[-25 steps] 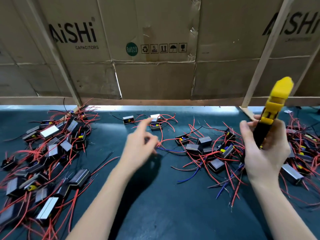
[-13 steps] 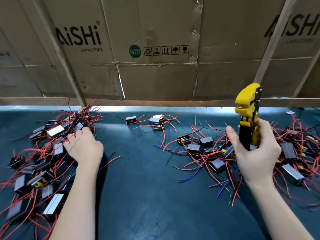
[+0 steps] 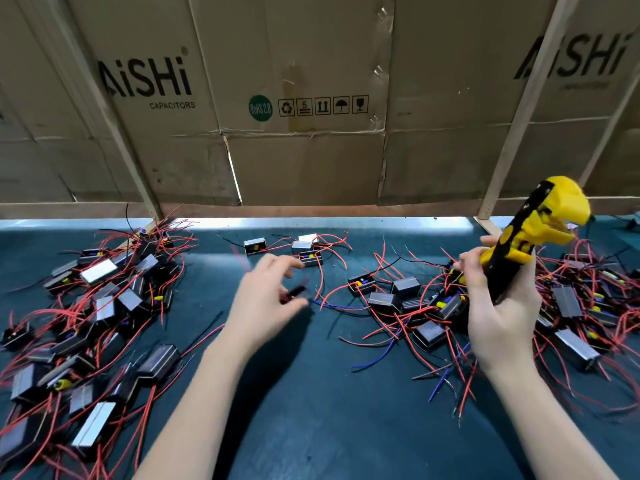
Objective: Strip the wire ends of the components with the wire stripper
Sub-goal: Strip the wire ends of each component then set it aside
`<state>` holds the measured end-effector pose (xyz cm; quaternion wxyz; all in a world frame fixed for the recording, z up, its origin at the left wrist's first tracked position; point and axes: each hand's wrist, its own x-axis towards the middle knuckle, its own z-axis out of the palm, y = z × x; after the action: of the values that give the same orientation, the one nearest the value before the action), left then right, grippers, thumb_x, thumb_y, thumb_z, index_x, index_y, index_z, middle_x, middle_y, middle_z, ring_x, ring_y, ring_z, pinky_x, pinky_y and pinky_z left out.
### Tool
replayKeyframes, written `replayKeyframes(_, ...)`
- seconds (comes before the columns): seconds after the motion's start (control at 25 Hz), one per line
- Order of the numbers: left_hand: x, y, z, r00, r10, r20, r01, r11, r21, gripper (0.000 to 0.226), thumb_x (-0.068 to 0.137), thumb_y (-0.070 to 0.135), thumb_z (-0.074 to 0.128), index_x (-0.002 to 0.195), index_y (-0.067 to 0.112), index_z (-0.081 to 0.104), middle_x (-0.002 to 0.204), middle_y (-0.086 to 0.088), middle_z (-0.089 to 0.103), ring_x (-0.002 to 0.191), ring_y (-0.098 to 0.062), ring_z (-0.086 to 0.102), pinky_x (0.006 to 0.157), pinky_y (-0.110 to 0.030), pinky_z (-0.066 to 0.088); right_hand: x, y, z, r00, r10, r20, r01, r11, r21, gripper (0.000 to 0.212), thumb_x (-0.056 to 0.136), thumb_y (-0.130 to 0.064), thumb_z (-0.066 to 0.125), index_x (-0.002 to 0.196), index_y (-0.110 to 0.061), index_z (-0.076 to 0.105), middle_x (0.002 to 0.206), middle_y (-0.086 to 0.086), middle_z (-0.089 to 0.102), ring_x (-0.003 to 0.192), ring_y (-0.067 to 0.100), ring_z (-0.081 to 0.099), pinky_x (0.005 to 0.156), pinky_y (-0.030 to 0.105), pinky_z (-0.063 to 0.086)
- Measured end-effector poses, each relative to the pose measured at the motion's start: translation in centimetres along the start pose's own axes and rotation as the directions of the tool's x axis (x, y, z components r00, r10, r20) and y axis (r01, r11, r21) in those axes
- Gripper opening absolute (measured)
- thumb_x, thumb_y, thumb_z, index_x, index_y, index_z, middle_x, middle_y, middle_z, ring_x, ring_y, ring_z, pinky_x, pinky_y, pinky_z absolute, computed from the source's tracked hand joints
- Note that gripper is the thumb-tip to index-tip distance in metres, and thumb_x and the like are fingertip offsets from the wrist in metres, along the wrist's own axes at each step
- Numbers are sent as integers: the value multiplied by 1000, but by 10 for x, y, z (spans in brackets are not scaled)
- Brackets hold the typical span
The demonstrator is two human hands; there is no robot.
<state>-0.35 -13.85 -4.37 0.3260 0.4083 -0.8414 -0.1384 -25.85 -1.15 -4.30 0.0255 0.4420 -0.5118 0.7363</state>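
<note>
My right hand (image 3: 498,313) grips the black handle of the yellow wire stripper (image 3: 540,230) and holds it upright above the right-hand heap, its jaws pointing up and to the right. My left hand (image 3: 266,299) hovers over the dark mat at the centre, blurred, with its fingers spread and loosely curled towards the loose components (image 3: 308,252). A small dark blur sits between its thumb and fingers; I cannot tell what it is. Black box components with red wires lie in a left pile (image 3: 104,306), a middle pile (image 3: 401,299) and a right pile (image 3: 581,306).
Flattened cardboard boxes (image 3: 311,150) and slanted wooden slats (image 3: 516,116) wall off the back of the bench. A blue wire (image 3: 343,306) lies by the middle pile. The dark green mat (image 3: 311,410) is bare between my forearms.
My left hand has come back from the left pile to the centre of the mat. My right hand has tilted the stripper's head to the right.
</note>
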Motion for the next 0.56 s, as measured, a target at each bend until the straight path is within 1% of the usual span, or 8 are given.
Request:
replayKeyframes(0.04,-1,6,7,989,73,127,-75,997,16,51,73,17,81,119,19,59,107,5,54,81,-15,61,86,-37,49,1,1,0,1000,20,-4,-20,1000,-14,33,89,-46,56,114,-24,49,89,-11,65,82,10,64,81,15,44)
replayKeyframes(0.08,-2,7,13,972,108,210,-122,991,55,53,74,19,80,122,19,56,110,5,54,85,-15,60,87,-37,48,2,2,0,999,38,-13,-39,999,-27,33,89,-47,55,115,-27,48,89,-16,64,83,8,63,81,12,43)
replayKeyframes(0.12,-3,6,18,964,114,239,-140,985,98,52,77,24,78,123,20,55,111,6,54,89,-15,58,88,-36,46,3,3,0,998,61,-24,-62,998,-28,33,89,-48,55,116,-30,48,89,-19,63,85,7,63,81,11,42)
replayKeyframes(0.24,-4,3,25,984,46,174,-67,991,119,34,85,40,71,112,21,61,105,6,61,88,-14,56,87,-35,45,6,2,-1,987,150,-59,-147,988,53,28,90,-51,53,116,-45,47,94,-14,61,90,10,62,87,20,46)
replayKeyframes(0.32,-3,3,27,992,-28,119,17,996,92,23,85,37,71,100,20,68,98,4,67,90,-17,60,86,-34,47,8,1,-2,978,196,-71,-186,975,122,31,96,-44,51,126,-44,44,101,-5,61,94,7,62,87,16,46)
replayKeyframes(0.4,-1,2,25,994,-107,6,107,994,30,16,82,32,76,90,19,69,91,6,68,84,-15,61,81,-31,48,11,0,-3,969,237,-72,-224,963,147,32,98,-42,47,130,-45,42,102,-3,63,95,4,62,90,16,45)
replayKeyframes(0.48,1,1,18,980,-164,-114,149,980,-132,13,80,27,77,85,20,68,86,9,69,79,-11,61,77,-25,46,13,-1,-4,964,260,-62,-246,953,174,28,100,-46,45,128,-48,43,94,-7,64,93,5,61,100,28,44)
replayKeyframes(0.56,3,4,11,983,-166,-83,121,912,-392,10,80,28,73,87,23,69,83,10,70,75,-6,61,74,-18,46,14,-1,-7,960,278,-19,-264,930,254,36,94,-54,50,130,-48,45,84,-10,62,88,8,62,103,37,45)
